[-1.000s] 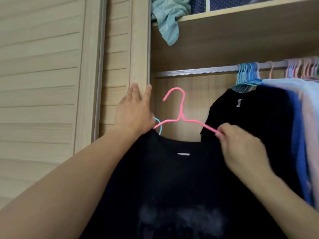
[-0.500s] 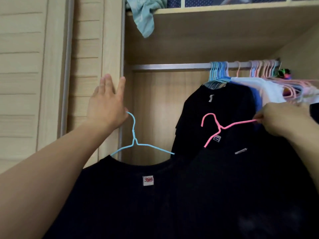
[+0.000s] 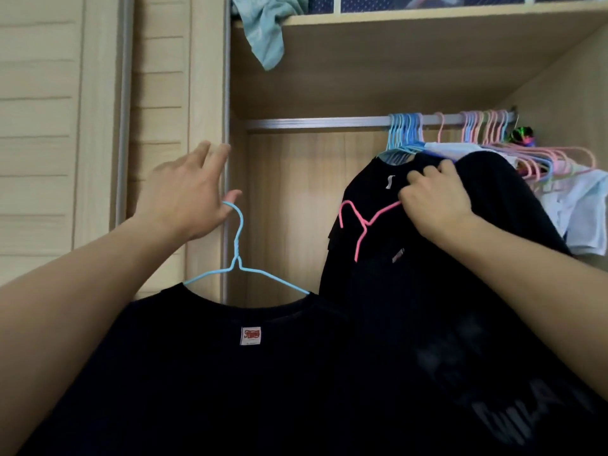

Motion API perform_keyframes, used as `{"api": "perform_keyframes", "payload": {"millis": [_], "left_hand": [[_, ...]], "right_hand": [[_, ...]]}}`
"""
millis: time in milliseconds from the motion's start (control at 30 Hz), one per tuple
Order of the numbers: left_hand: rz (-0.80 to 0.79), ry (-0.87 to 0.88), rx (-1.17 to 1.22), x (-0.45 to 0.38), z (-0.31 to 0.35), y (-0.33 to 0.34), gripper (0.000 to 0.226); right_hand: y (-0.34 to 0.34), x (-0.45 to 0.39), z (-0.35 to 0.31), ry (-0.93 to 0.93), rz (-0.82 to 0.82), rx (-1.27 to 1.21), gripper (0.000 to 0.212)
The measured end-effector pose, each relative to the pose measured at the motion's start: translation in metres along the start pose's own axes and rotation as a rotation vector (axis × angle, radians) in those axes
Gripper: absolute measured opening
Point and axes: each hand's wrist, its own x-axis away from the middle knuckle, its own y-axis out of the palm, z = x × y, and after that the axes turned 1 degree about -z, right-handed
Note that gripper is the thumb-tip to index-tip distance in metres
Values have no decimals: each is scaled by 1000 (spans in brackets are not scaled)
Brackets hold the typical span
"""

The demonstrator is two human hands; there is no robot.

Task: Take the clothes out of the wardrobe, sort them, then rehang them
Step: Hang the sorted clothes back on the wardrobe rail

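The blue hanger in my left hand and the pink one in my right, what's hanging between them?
Nothing hangs between the blue hanger and the pink hanger in the head view: only the bare wooden back panel of the wardrobe shows there.

Dim, soft indoor light, no hard shadows or glare. Shelf (image 3: 427,16) underside shaded. Black shirts (image 3: 263,373) lose all fold detail, print at lower right smeared. Left hand (image 3: 187,195) fingertips motion-blurred; door slats (image 3: 36,136) at left soft. Wide-angle bowing along frame edges. Overall slightly soft, low contrast.
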Motion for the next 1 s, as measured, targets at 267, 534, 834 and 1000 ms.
{"api": "perform_keyframes", "payload": {"millis": [267,534,834,1000], "left_hand": [[-35,148,-89,3,9,24,84],[13,-30,18,-1,21,50,99],[34,8,15,-2,10,59,81],[41,-15,9,-3,11,62,79]], "right_hand": [[-35,-73,9,275,11,-168,17],[-10,-78,-19,305,-156,-466,33],[-20,-181,-11,352,-123,-468,34],[-2,-191,-28,316,-291,-396,39]]}}
